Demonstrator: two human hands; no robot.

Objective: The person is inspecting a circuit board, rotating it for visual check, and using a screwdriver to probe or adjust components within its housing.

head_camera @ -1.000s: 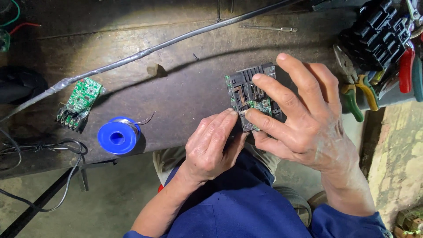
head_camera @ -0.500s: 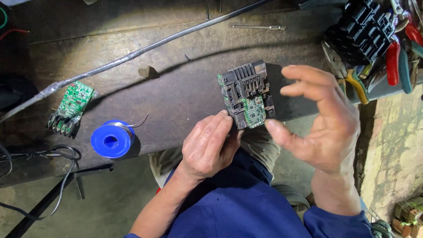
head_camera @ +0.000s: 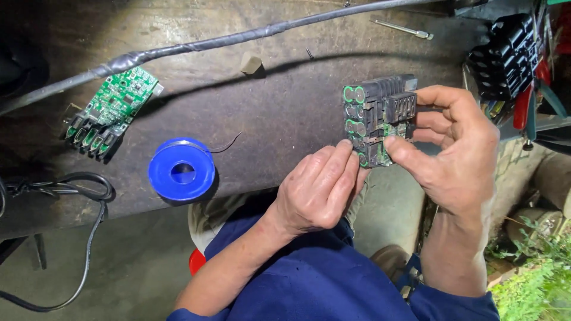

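A black battery pack with green cell ends and a small green circuit board on top is held above the front edge of a dark workbench. My right hand grips it from the right side, thumb on the circuit board. My left hand touches its lower left corner with the fingertips. The pack is tilted so that its cell ends face left.
A green circuit board lies at the left of the bench. A blue spool of solder wire sits near the front edge. A taped grey cable crosses the bench. Black battery parts and pliers are at right.
My right hand, open and off the pack half a second ago, has closed on its right side. The pack has turned so the cell ends show on the left.
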